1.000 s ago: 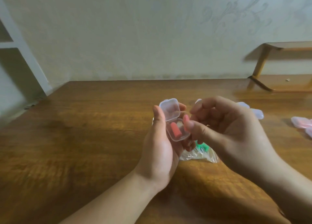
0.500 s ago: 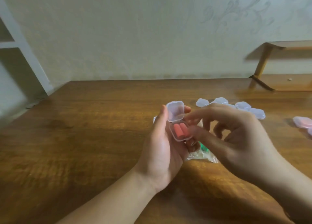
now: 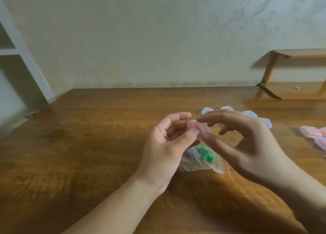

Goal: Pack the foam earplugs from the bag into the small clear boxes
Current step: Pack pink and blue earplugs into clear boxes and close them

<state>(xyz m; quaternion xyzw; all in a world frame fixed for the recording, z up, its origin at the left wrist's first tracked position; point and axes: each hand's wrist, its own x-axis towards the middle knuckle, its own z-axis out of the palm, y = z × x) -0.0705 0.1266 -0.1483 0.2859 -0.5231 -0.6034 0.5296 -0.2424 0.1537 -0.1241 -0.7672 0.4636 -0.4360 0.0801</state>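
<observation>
While the bag (image 3: 202, 163) lies beneath, both hands, left (image 3: 167, 145) and right (image 3: 247, 142), pinch the box (image 3: 194, 126).

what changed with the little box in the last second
The small clear box was open in the left hand, lid up, two orange earplugs showing. Now the lid looks pressed down, both hands pinching it, right hand fingers on top. The bag with green earplugs and the empty boxes stayed put.

Left hand (image 3: 164, 145) fingers curled, pinching; right hand (image 3: 243, 142) thumb and forefinger pinching, fingertips of both hands meeting
</observation>
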